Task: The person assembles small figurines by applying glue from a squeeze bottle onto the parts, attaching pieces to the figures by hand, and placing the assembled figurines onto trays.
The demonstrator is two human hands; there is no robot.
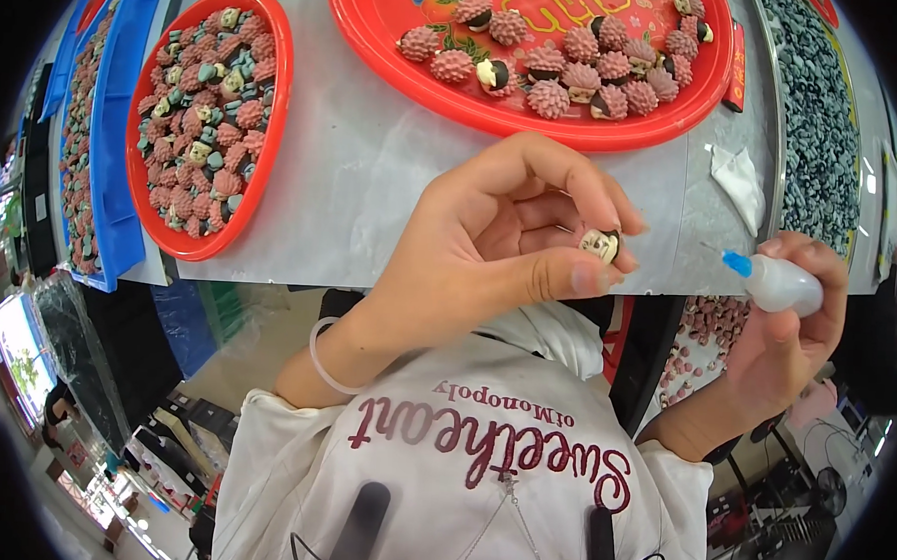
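Observation:
Between the thumb and fingertips of my left hand is a small figurine piece, with a cream face and a dark part at its side. My right hand grips a small white squeeze bottle. The bottle's blue cap and thin needle tip point left toward the piece, with a gap between them. Beyond my left hand lies a big red tray. Several pink, spiky figurines rest in it, some showing dark or cream parts.
On the left stands an oval red tray heaped with pink, grey and cream pieces, beside a blue tray. A crumpled white tissue lies near a tray of dark grey pieces. More pink pieces show below the table's edge.

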